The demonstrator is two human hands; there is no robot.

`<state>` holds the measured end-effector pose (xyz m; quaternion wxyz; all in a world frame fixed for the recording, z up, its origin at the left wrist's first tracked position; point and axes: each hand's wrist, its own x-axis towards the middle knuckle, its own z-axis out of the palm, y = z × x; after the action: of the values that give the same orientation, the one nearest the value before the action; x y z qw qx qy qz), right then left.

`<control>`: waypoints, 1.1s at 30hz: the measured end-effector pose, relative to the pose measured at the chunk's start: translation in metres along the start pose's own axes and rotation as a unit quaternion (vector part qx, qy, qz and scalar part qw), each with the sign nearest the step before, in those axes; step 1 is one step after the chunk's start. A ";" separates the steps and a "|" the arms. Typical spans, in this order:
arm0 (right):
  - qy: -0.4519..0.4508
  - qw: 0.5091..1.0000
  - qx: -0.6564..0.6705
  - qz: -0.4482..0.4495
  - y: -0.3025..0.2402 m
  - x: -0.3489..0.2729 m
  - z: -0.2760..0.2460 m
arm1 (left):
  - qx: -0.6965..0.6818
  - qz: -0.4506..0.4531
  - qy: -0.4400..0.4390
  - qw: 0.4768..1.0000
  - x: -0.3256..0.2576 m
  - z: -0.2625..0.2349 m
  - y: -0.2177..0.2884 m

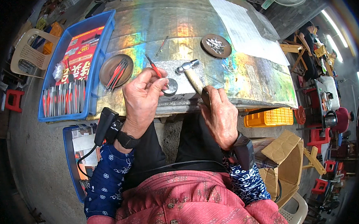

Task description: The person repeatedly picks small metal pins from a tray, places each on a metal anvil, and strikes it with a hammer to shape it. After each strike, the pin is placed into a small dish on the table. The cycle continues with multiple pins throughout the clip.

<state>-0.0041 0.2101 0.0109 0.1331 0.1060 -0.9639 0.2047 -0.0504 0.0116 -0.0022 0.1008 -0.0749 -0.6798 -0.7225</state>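
My left hand (140,95) pinches a slim red-and-black piece (153,66) between thumb and fingers, its dark tip pointing up and away. A round dark metal disc (171,87) lies right by those fingertips, on a pale speckled block (177,75) at the table's near edge. Wrapped round the wooden handle of a hammer (194,80) is my right hand (219,113); the hammer's metal head rests over the block's far part. Left of my left hand, a brown round dish (127,75) holds several similar red-and-black pieces.
A second brown dish (207,49) holds small shiny parts. At the left stands a blue tray (93,77) with red packaging and rows of slim pieces. White sheets (245,31) cover the far right. Below are a yellow crate (270,118) and cardboard box (292,167). A person (307,43) is farther off.
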 end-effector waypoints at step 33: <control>0.179 0.950 0.239 -0.094 -0.063 0.002 -0.124 | 0.221 0.185 0.001 0.958 -0.004 0.005 0.003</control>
<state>0.0369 0.2060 0.1441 0.2928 0.1863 -0.8330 0.4308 -0.0461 0.0166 0.0005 0.2472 -0.1749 -0.7965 -0.5233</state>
